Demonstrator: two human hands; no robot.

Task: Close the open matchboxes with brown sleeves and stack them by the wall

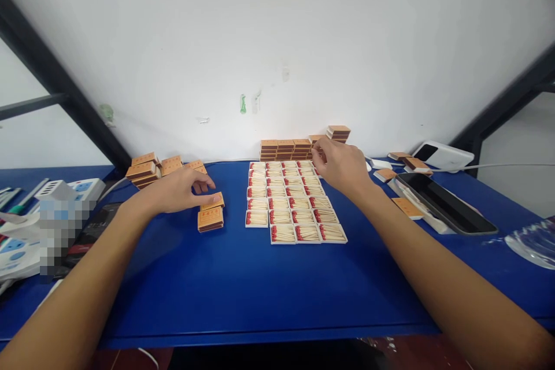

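My left hand [180, 189] is at the left with its fingers loosely curled and apart. Its thumb rests at an orange matchbox [211, 203], just behind another matchbox [210, 219]. My right hand [344, 165] reaches to the back, fingers bent inward against the right part of a stacked row of matchboxes [285, 149] by the wall. Whatever lies between those fingertips is hidden. Between my hands, open matchbox trays [307, 233] full of red-tipped matches stand side by side in columns.
More matchboxes [143, 169] are piled back left, beside a white power strip [89, 188]. A taller matchbox stack [339, 133] stands at the wall. To the right are a phone [446, 202], a white power bank [444, 156], loose matchboxes [406, 208] and clear plastic [535, 243].
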